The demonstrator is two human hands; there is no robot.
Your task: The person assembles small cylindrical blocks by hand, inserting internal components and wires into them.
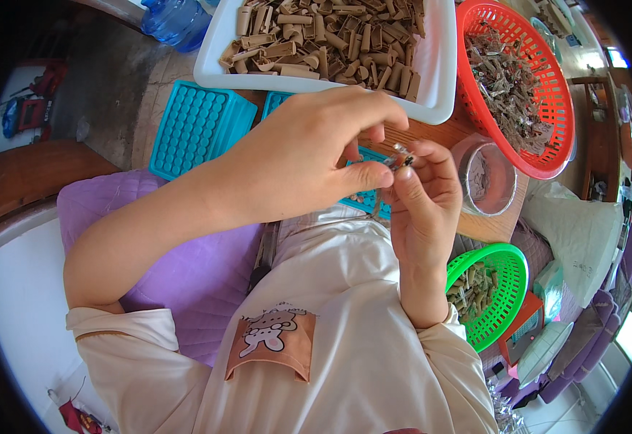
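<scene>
Both hands meet above the lap: the left hand [309, 155] and right hand [421, 192] pinch 1 small metal piece [401, 158] between fingertips. The white tray [439, 65] holds many tan tubes [330, 40], and the 2 teal moulds [199, 126] look mostly unfilled, so most work seems left.

A wooden desk [475, 224] stands over grey floor [110, 79] at eleven o'clock, with daylight from a window [630, 329] at four o'clock.
</scene>
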